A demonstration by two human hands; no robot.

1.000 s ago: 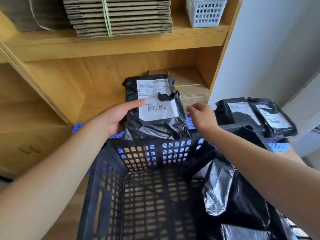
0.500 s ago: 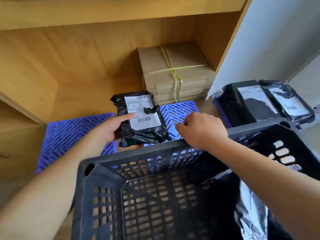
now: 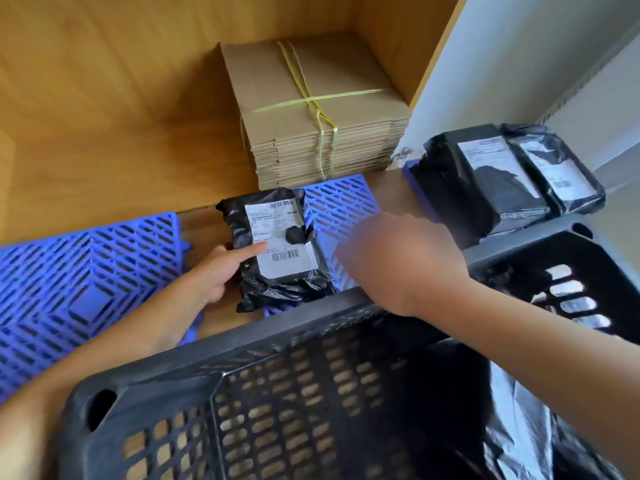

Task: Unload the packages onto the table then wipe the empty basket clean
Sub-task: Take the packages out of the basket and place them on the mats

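Note:
A black plastic package with a white label lies on the wooden surface, partly over a blue grid mat. My left hand grips its left edge, thumb laid across the label. Blurred and holding nothing, my right hand hovers over the far rim of the black perforated basket. More black-wrapped packages fill the basket's right side. Two labelled black packages sit side by side beyond the basket at the right.
A tied stack of flat cardboard stands at the back of the wooden shelf bay. A second blue grid mat covers the surface at the left. A white wall panel bounds the bay on the right.
The package came down from in front of the shelf and now lies flat on the surface. My right hand let go of it and drew back toward the basket.

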